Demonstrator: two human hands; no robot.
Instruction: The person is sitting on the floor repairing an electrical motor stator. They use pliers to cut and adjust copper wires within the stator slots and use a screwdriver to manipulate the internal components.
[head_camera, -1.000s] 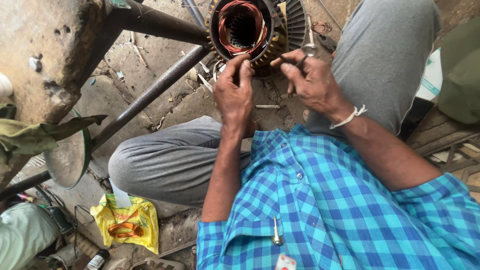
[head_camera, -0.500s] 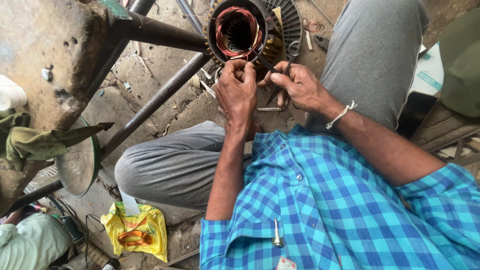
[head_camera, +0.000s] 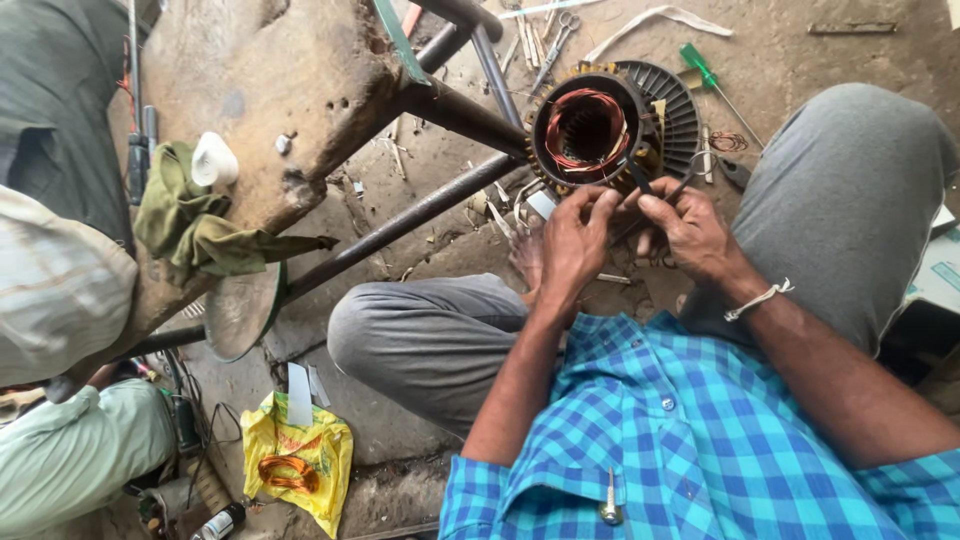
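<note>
At nine o'clock an olive rag lies on the worn bench. My left hand pinches something small I cannot make out, just below the motor stator at twelve o'clock on the floor. My right hand grips scissors, tips touching the copper windings.

Left hand: our left hand pinches at the near rim of the motor stator.
Right hand: our right hand has its grip closed on scissors beside that rim.
Stator: it lies on the floor, copper windings facing up.
Near us: a yellow bag by our left knee.
</note>
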